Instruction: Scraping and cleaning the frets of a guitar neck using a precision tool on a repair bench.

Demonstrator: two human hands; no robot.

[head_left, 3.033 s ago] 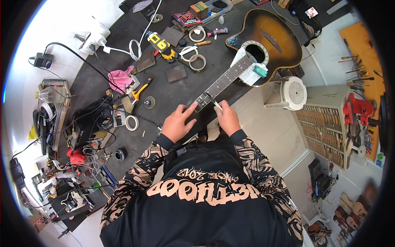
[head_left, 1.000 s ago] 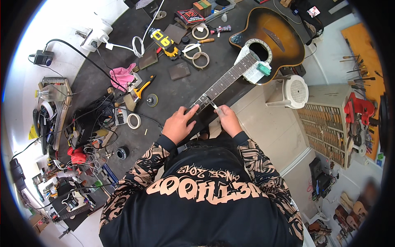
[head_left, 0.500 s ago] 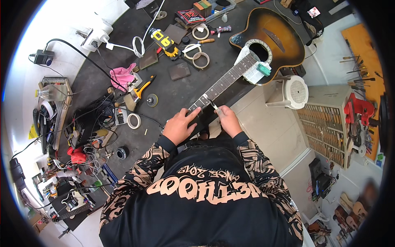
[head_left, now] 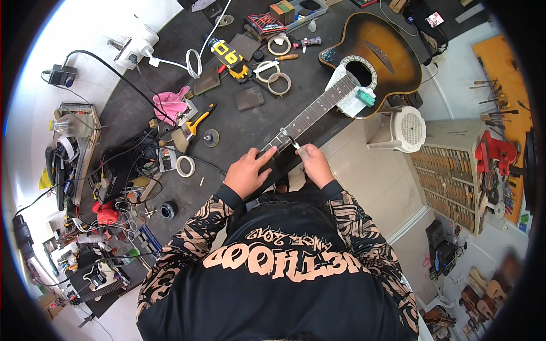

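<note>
A sunburst acoustic guitar (head_left: 392,51) lies along the bench, its fretboard (head_left: 314,111) angled toward me. Pale protective sheets (head_left: 347,99) surround the upper fretboard, with a green block (head_left: 367,99) on them. My left hand (head_left: 245,173) has its fingers apart, the fingertips resting on the neck's near end, the thumb away from it. My right hand (head_left: 314,166) pinches a slim pale-handled tool (head_left: 295,144), whose metal end lies across the frets just beside my left fingertips. The tool's exact kind is too small to tell.
The dark bench (head_left: 222,125) carries a yellow power tool (head_left: 227,59), tape rolls (head_left: 278,84), a brush (head_left: 198,122), pink cloth (head_left: 169,105) and tangled cables. A white stool (head_left: 405,129) stands right of the bench, beside a file cabinet (head_left: 442,176) and red vise (head_left: 495,153).
Compared with three seconds ago, both hands and the tool have shifted slightly, and the guitar appears a little farther right in view. Over the last half second there is almost no movement.
</note>
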